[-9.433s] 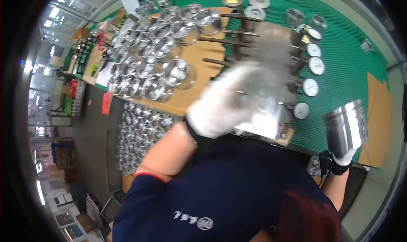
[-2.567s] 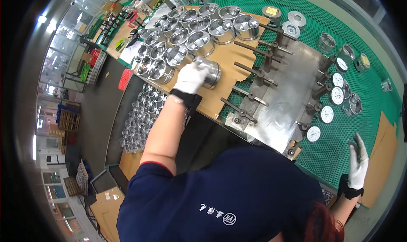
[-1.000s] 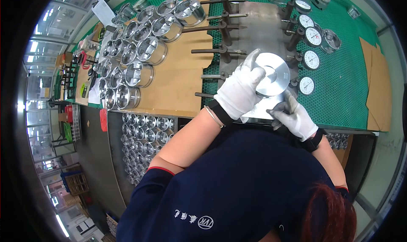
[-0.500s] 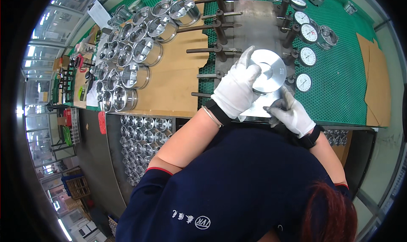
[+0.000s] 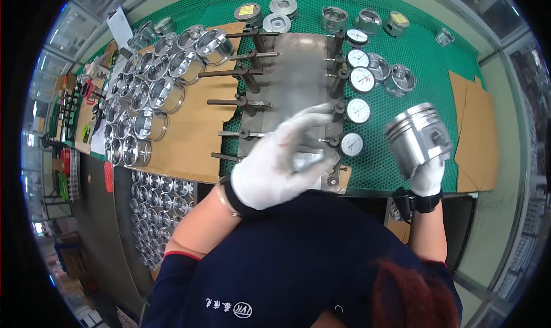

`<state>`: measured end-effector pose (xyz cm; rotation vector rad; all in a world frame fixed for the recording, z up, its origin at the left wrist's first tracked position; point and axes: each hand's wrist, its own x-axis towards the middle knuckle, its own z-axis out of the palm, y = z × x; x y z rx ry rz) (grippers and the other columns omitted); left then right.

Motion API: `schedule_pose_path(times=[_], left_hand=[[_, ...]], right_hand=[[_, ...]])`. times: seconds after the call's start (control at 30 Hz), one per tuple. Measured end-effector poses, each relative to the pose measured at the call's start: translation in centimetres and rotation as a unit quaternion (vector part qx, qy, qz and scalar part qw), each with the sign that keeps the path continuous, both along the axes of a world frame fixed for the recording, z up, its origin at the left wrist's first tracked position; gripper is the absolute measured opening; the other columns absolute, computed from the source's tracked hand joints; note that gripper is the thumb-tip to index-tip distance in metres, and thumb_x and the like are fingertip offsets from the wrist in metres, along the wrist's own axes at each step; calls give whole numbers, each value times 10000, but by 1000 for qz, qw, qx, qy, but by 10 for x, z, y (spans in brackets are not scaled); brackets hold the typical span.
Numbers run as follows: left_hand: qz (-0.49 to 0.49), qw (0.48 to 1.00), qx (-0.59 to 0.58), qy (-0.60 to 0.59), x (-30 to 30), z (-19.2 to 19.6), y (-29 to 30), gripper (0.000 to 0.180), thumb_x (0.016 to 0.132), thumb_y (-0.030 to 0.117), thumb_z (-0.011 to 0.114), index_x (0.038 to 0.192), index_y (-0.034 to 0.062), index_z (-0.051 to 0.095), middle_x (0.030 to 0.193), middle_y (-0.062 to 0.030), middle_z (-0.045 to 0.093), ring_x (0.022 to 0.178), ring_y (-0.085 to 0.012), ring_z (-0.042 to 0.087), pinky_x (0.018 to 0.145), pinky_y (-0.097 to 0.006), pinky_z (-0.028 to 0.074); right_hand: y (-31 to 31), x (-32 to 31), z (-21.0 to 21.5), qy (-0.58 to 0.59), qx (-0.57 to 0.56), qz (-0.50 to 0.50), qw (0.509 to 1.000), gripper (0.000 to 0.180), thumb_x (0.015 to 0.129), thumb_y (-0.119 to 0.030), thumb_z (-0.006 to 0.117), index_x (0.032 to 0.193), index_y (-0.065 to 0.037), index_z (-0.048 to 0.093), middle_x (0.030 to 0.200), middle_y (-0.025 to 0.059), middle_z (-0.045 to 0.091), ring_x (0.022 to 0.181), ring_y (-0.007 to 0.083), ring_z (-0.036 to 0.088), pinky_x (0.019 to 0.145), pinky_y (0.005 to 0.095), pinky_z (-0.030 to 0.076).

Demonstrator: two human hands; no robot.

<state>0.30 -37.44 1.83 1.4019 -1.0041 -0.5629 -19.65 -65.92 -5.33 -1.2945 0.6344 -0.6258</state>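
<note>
My right hand (image 5: 427, 176), in a white glove, grips a shiny metal piston (image 5: 418, 137) and holds it up over the right side of the green mat (image 5: 425, 69). My left hand (image 5: 275, 158), also gloved, hovers empty with fingers spread above the front of the grey metal gauge plate (image 5: 293, 75). The plate carries a row of dark pins (image 5: 244, 104) on its left and several round dial gauges (image 5: 357, 110) on its right. A group of several more pistons (image 5: 152, 87) stands on brown cardboard (image 5: 195, 138) at the left.
A few loose pistons and round parts (image 5: 367, 20) lie at the back of the mat. A cardboard sheet (image 5: 473, 127) lies at the right. Below the bench edge on the left a tray holds several more pistons (image 5: 158, 207). Shelving stands at the far left.
The piston has left the gauge plate. My right hand carried it out to the right and raised it, while my left hand let go and drew back with fingers apart.
</note>
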Motion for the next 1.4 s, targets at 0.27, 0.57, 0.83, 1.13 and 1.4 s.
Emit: schedule_pose_path(times=[0.27,0.57,0.83,1.13,1.4], left_hand=[[298,935,181,-68,-7,-33,76,492,929,35,656,1392,-38,505,1000,-115,715,850,-149,709,821,-279,572],[411,865,288,-29,-17,-23,119,486,947,121,687,1383,-15,521,1100,-166,688,914,-203,710,814,-299,568],[480,525,633,-306,159,-64,198,570,860,394,737,1281,30,615,1274,-208,672,1191,-369,632,1044,-461,476],[385,656,529,-377,191,-92,267,405,919,427,662,1050,52,742,899,-211,739,875,-381,718,794,-476,565],[262,919,118,270,74,-4,180,491,983,414,673,1166,-42,681,814,-38,679,640,-82,578,569,-233,441]], right_hand=[[-240,20,-110,331,60,-106,936,327,995,-405,565,982,-93,663,702,30,611,550,162,562,457,316,407],[-373,72,-213,218,214,-95,948,376,923,-544,700,974,-173,729,761,19,672,569,133,582,491,269,450],[-261,5,-128,184,8,-126,975,546,988,-480,629,1374,-97,589,929,59,671,608,132,593,565,258,508],[-43,-3,-12,201,-148,9,968,420,1057,-230,555,1434,-47,580,904,-1,644,708,57,593,681,228,526],[147,93,52,29,-457,351,817,724,827,-113,801,1479,-14,501,1160,184,693,1005,293,695,893,397,546]])
